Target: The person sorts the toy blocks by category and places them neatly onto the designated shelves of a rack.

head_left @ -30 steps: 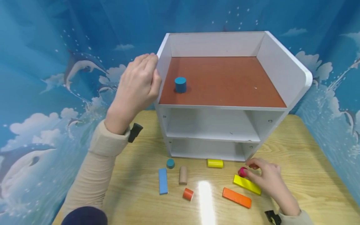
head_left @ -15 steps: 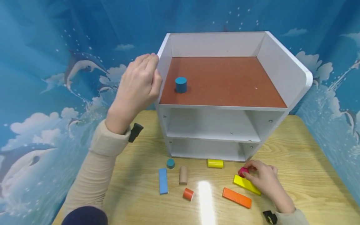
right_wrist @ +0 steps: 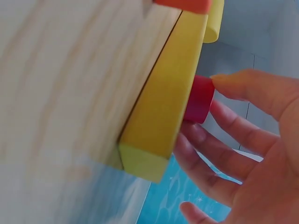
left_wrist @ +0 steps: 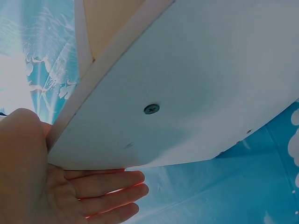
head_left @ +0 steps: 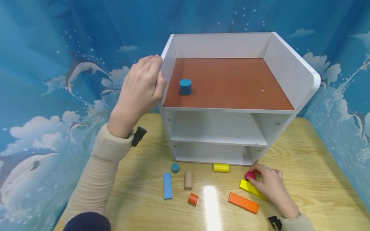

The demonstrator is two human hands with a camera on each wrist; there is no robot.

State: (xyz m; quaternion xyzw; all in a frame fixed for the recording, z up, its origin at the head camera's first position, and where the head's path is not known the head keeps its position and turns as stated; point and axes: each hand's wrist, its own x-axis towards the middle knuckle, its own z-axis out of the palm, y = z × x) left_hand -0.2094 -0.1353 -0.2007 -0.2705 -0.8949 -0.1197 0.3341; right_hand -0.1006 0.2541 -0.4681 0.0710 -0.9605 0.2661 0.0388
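Note:
My left hand [head_left: 143,81] is raised against the left side panel of a white shelf unit [head_left: 216,110]. In the left wrist view its fingers [left_wrist: 110,186] lie straight along the panel's lower edge, with the thumb side at the panel's corner. Low on the right, my right hand [head_left: 271,184] pinches a small red cylinder block [right_wrist: 200,99] between thumb and fingers. That cylinder stands against the long side of a yellow rectangular block [right_wrist: 161,88] on the table. A blue cylinder block [head_left: 185,87] stands upright on the shelf's brown top, near its left side.
On the wooden table [head_left: 138,199], before the shelf, lie a yellow cylinder [head_left: 221,167], an orange bar [head_left: 243,202], an orange-red cylinder [head_left: 193,199], a tan cylinder [head_left: 188,180], a blue bar [head_left: 167,186] and a teal cylinder [head_left: 175,167]. A blue dolphin-print curtain [head_left: 86,32] hangs behind.
My right hand has moved slightly left, and its fingers have closed around the red cylinder. The left hand and the other blocks stay where they were.

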